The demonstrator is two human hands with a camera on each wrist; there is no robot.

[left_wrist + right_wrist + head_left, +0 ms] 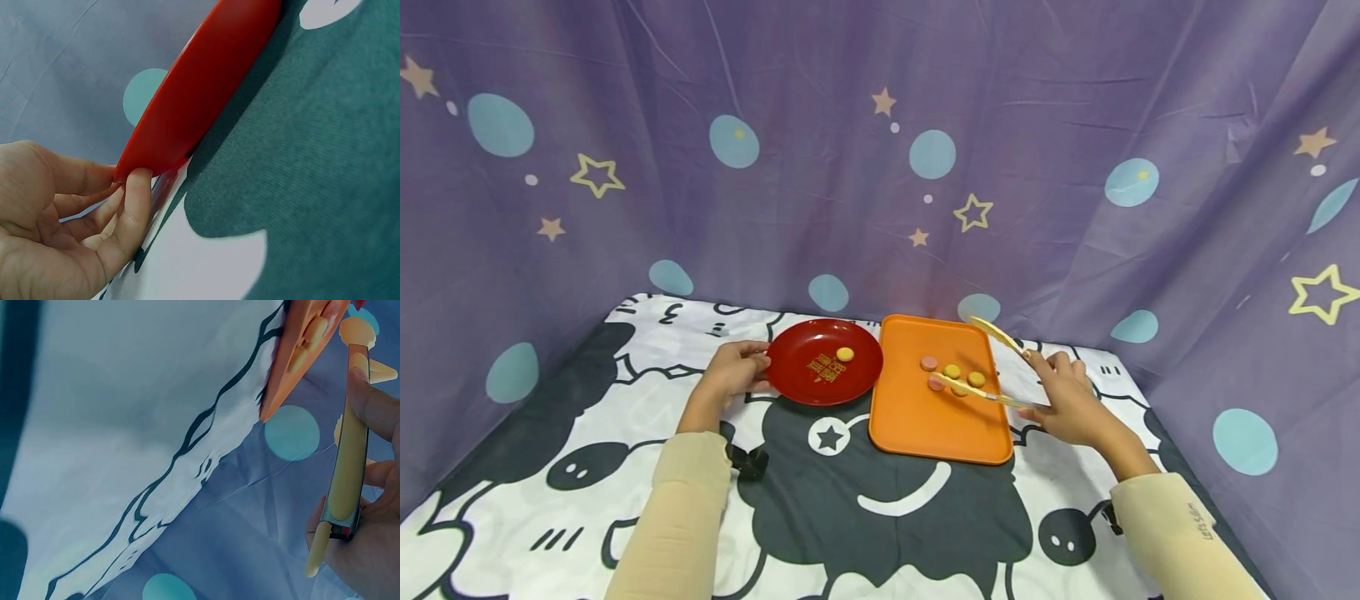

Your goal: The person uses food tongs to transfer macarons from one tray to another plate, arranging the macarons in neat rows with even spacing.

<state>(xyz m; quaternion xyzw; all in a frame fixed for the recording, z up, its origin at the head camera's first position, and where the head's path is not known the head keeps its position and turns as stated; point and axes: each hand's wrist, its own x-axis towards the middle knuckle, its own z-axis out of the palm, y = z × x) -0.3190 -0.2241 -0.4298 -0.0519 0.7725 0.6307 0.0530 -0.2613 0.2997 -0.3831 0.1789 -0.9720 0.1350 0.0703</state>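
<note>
My left hand (737,368) pinches the near-left rim of a round red plate (793,346), thumb above and fingers below, as the left wrist view also shows. One small yellow round piece (845,354) lies on the plate, beside gold lettering. In my right hand (1066,402) is a pair of gold tongs (998,399), their two arms spread wide. The lower arm reaches over the orange tray (917,427), its tip at a pink round piece (936,384). Another pink piece (928,363) and several yellow ones (976,379) lie close by on the tray.
A white cloth with black cartoon figures (895,533) covers the table. The plate's right edge meets the tray's left side. Behind and to both sides hangs a purple curtain (820,217) with stars and blue dots.
</note>
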